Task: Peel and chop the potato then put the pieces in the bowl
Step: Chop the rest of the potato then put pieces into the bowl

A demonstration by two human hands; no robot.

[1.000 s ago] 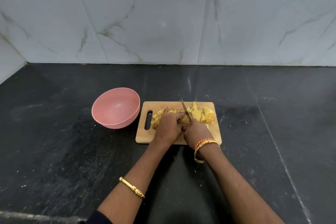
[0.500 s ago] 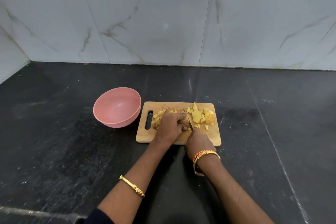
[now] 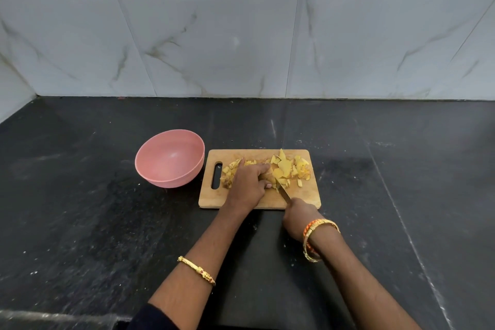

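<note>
A wooden cutting board [image 3: 241, 201] lies on the black counter. My left hand [image 3: 247, 182] presses down on the uncut part of the potato [image 3: 267, 175], mostly hidden beneath it. My right hand [image 3: 300, 215] grips the handle of a knife [image 3: 282, 190] at the board's near edge, its blade angled into the potato beside my left fingers. Yellow chopped pieces [image 3: 292, 167] are heaped on the right of the board. More bits [image 3: 227, 170] lie on its left by the handle slot. An empty pink bowl [image 3: 170, 158] stands just left of the board.
White marble-look tiles [image 3: 241, 43] form the wall behind and at the far left. The dark stone counter [image 3: 401, 169] extends to either side of the board. Bangles sit on both wrists.
My right hand has drawn back toward me along the board's near edge, pulling the knife down through the potato. My left hand stays on the potato.
</note>
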